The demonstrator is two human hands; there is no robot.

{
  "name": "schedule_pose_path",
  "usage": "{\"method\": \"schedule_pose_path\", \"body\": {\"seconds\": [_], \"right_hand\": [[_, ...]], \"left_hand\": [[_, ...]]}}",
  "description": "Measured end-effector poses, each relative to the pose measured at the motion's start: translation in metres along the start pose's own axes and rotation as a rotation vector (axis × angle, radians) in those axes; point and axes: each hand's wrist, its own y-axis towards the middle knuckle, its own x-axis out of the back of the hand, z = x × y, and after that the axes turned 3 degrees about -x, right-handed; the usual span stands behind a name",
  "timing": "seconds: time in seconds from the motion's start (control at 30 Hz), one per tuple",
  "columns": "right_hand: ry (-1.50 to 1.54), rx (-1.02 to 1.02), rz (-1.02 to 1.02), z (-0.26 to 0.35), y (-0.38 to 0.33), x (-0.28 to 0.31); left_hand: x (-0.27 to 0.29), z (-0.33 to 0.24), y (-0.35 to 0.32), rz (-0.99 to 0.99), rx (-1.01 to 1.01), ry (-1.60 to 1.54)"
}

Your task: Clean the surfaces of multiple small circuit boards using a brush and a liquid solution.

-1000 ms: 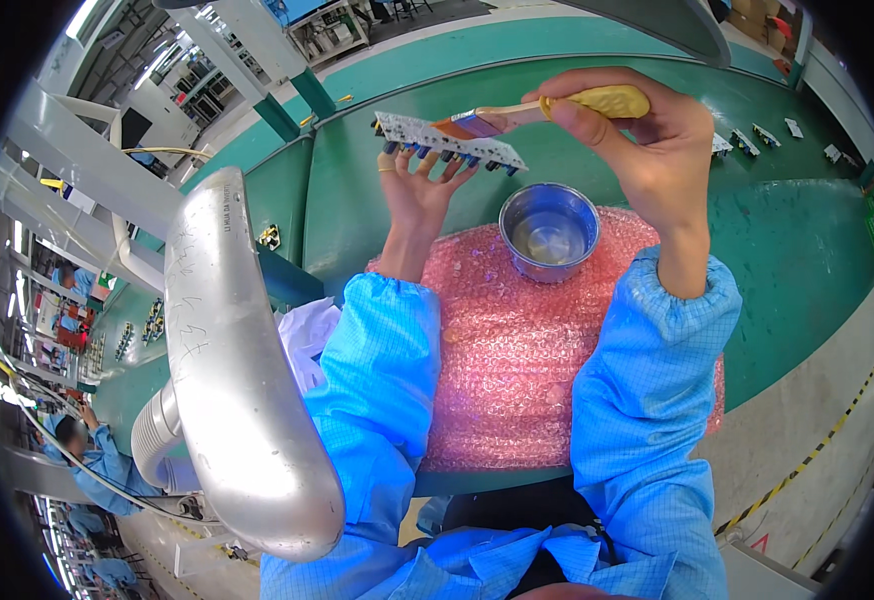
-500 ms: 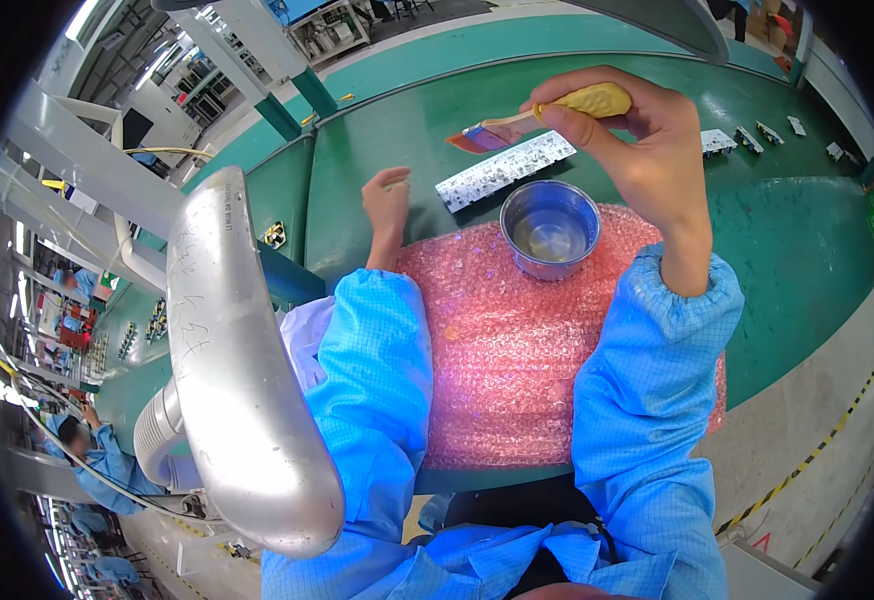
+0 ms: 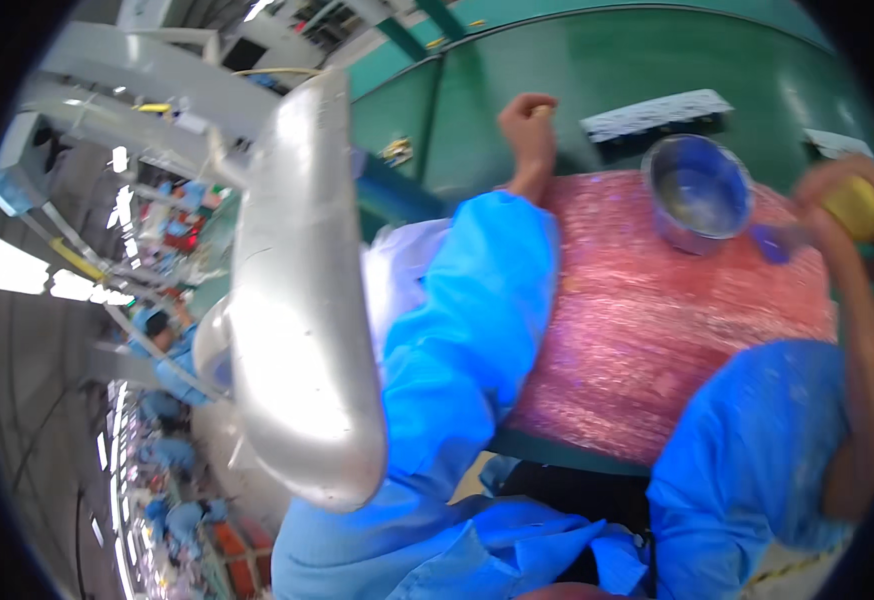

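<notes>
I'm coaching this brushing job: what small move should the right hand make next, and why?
Probably dip the brush into the metal bowl. The right hand holds it by its yellow handle, tip just beside the bowl's rim on the pink bubble wrap, while the board lies beyond, untouched.

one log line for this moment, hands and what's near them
left hand: fisted, empty, on green table | right hand: holding yellow-handled brush | metal bowl: on pink bubble wrap

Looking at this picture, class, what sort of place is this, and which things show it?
Probably a factory assembly line. A green workbench carries a pink bubble-wrap mat, a metal bowl and a circuit board; a big silver duct runs alongside, and workers in blue coats sit at more stations.
</notes>
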Motion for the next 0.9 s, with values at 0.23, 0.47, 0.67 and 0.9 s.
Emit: {"method": "schedule_pose_path", "body": {"seconds": [0.23,0.47,0.67,0.9], "right_hand": [[0.307,0.071,-0.031,-0.001,0.006,-0.080],[0.334,0.052,0.011,-0.010,-0.005,-0.089],[0.331,0.062,0.060,-0.010,-0.009,-0.092],[0.315,0.085,0.102,-0.016,-0.012,-0.091]], "left_hand": [[-0.002,-0.002,-0.002,-0.049,-0.012,-0.066],[0.007,0.001,0.002,-0.061,0.021,-0.117],[0.013,0.004,0.007,-0.094,0.017,-0.132],[0.019,0.003,0.007,-0.099,0.048,-0.141]]}}
